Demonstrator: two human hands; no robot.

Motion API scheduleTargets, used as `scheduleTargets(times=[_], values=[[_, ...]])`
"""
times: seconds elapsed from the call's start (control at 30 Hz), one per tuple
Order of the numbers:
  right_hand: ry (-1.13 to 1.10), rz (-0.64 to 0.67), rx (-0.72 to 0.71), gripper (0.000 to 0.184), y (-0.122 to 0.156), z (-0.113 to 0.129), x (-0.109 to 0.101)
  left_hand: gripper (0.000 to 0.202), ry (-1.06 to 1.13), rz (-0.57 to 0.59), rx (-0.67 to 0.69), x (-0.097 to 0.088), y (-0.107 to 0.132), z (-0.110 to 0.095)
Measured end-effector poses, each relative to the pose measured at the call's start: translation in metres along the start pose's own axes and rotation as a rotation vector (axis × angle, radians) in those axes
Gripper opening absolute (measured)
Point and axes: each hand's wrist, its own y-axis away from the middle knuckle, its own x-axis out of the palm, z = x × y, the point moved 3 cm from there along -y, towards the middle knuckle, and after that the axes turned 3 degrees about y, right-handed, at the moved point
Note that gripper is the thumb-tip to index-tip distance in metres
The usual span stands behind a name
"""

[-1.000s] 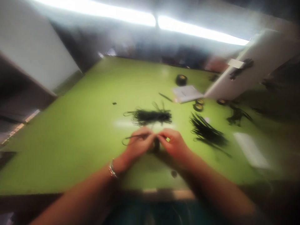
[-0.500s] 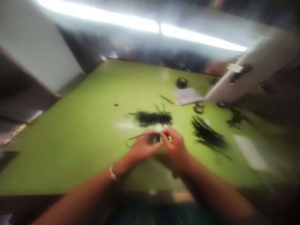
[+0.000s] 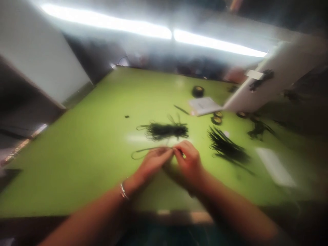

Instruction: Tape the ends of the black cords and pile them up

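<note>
A thin black cord (image 3: 143,149) runs from my left hand (image 3: 153,161) out to the left and ends in a loop. My left hand is closed on it. Thumb and fingers of my right hand (image 3: 189,157) pinch at the cord's other end, with the fingertips of both hands meeting there. Whatever else lies between the fingers is hidden and blurred. Just beyond the hands, a bundle of black looped cords (image 3: 166,130) lies on the green table (image 3: 84,153). Another fanned bundle of black cords (image 3: 227,145) is to the right of my right hand.
Farther back are a large black tape roll (image 3: 198,91), two smaller rolls (image 3: 216,119), a white notepad (image 3: 203,106) and a dark pen (image 3: 181,109). A white panel (image 3: 258,82) rises at the right. A pale strip (image 3: 275,166) lies at the right front.
My fingertips have drawn closer together, and the dark object seen between my hands is now hidden. The cord's loop reaches farther left. My left hand has turned flatter over the cord.
</note>
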Motion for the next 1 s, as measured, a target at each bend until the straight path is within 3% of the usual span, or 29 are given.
scheduleTargets(times=[0.17,0.27,0.37,0.57,0.73,0.87,1.0], values=[[-0.311,0.138,0.264,0.019,-0.006,-0.007,-0.004,0.031,0.042,0.003,-0.037,-0.002,-0.001,0.004],[-0.357,0.17,0.382,0.021,-0.007,-0.008,-0.006,0.029,0.039,-0.025,-0.048,-0.005,-0.002,0.005],[-0.312,0.184,0.41,0.014,-0.007,-0.005,-0.007,0.027,0.04,-0.03,-0.063,-0.007,-0.003,0.006],[-0.141,0.08,0.221,0.012,-0.005,-0.002,-0.007,0.019,0.193,0.012,-0.121,-0.006,-0.002,0.008],[0.121,-0.047,-0.135,0.011,-0.003,-0.004,-0.007,0.027,0.217,-0.011,-0.12,-0.004,-0.001,0.003],[0.308,-0.043,-0.347,0.013,0.002,0.0,-0.004,0.035,0.302,-0.077,-0.192,-0.004,-0.002,0.007],[0.349,-0.016,-0.386,0.015,0.003,0.003,-0.003,0.029,0.266,-0.125,-0.21,-0.006,-0.003,0.009]])
